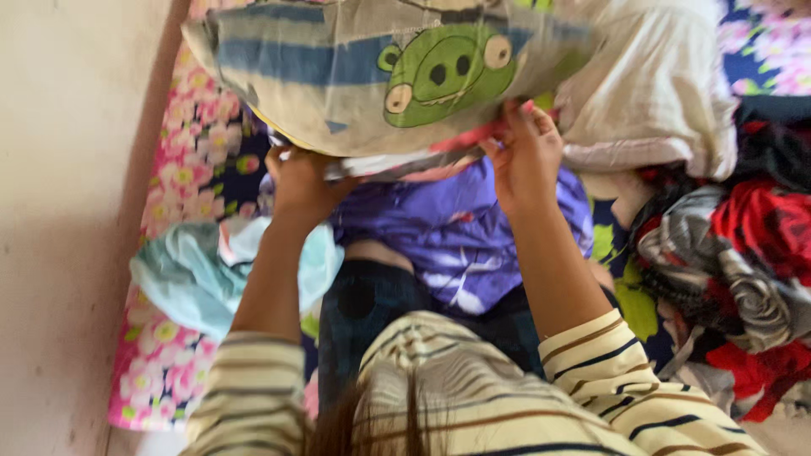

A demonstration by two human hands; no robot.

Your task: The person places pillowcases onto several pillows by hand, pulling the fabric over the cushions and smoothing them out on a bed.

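A pillow (pixel 363 76) in a pale cover with blue stripes and a green cartoon pig face is held up in front of me. My left hand (pixel 297 179) grips its lower edge on the left. My right hand (pixel 525 154) grips the lower edge on the right, fingers pinching the fabric. Under the pillow lies a purple patterned cloth (pixel 460 228) across my lap. My sleeves are cream with dark and brown stripes.
A light blue cloth (pixel 190 274) lies at my left on a pink floral bedsheet (pixel 165 371). A cream pillow (pixel 655 93) sits behind at the right. A red, grey and black rose-print blanket (pixel 743 270) is heaped on the right. A bare wall (pixel 59 211) runs along the left.
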